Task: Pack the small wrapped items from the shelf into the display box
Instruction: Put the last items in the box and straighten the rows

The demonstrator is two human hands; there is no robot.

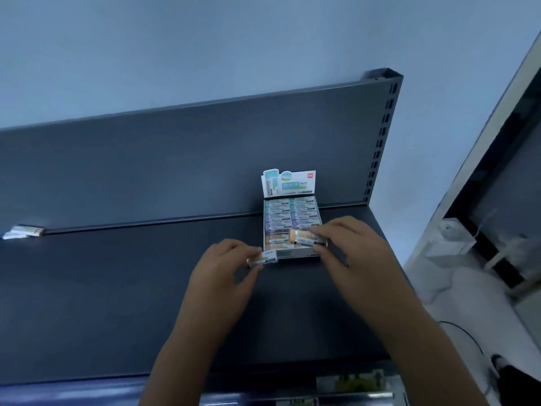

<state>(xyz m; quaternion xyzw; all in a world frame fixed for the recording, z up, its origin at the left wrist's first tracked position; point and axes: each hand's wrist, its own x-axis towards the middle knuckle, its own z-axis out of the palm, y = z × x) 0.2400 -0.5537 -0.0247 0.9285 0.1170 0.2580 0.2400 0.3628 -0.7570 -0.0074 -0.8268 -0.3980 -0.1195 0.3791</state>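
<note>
Wrapped item [304, 238] in the right hand [348, 244], pinched between thumb and fingertips, hovers over the near end of the display box [292, 254]. The left hand [225, 259] pinches a second wrapped item [265, 257] just beside the box's near left corner.

To do this step well, I judge the right-hand piece should be turned to lie crosswise like the packed rows, lowered flat into whatever gap remains at the near end, which is partly hidden, and pressed level before the other follows. The light card box may slide, so spare fingers could steady its front wall.

Counted: two hands, two pieces held, one box with one upright header card [288, 183]. Inside, pieces lie in two columns, with rows too blurred to count. At the far left of the shelf [117, 288] lie loose items [23, 231], seemingly two.
</note>
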